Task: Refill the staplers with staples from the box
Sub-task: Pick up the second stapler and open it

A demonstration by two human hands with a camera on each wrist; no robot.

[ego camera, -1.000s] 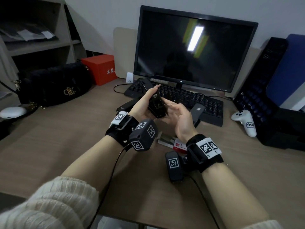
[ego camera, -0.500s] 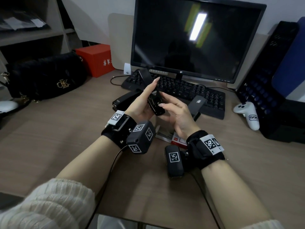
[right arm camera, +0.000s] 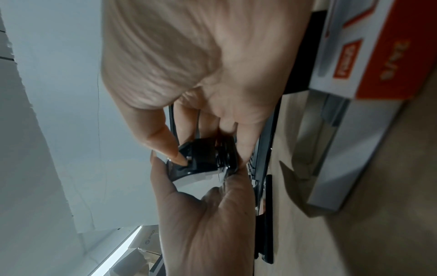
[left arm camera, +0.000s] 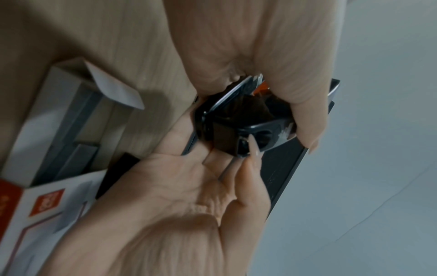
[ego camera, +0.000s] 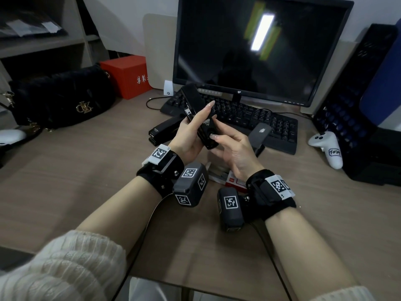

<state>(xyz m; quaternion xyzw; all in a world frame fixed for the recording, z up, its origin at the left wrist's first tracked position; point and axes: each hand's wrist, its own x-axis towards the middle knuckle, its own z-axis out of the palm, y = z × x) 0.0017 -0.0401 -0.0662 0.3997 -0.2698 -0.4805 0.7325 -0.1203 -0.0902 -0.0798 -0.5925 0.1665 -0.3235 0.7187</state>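
A: Hands, count and state?

B: Two. Left hand [ego camera: 188, 135] curled round a black stapler [ego camera: 200, 118], held tilted above the table [ego camera: 76, 181], its top arm swung open toward the monitor [ego camera: 260, 48]. Right hand [ego camera: 233, 153] cups the stapler's near end from the other side, thumb tip pressed on its rear; in the right wrist view the thumb [right arm camera: 165, 143] touches the end face of the stapler [right arm camera: 203, 158].

A: What is hidden?

B: The channel inside the stapler is covered by fingers in all views; whether staples sit in it cannot be told. The wrist views are blurred. The staple box [ego camera: 233, 181] is mostly behind the right wrist in the head view.

A: Staplers, counted?

B: Three visible: the held one; a second black stapler [ego camera: 165, 131] lying on the table just left of the left hand; a grey stapler [ego camera: 259, 135] right of the right hand, against the keyboard [ego camera: 249, 118].

A: Box?

B: One, red and white, open on the table directly beneath the hands; the left wrist view shows grey staple strips [left arm camera: 71, 138] in its tray.

A: Other items?

B: One black handbag [ego camera: 63, 98], one red box [ego camera: 128, 74], one white controller [ego camera: 327, 146].
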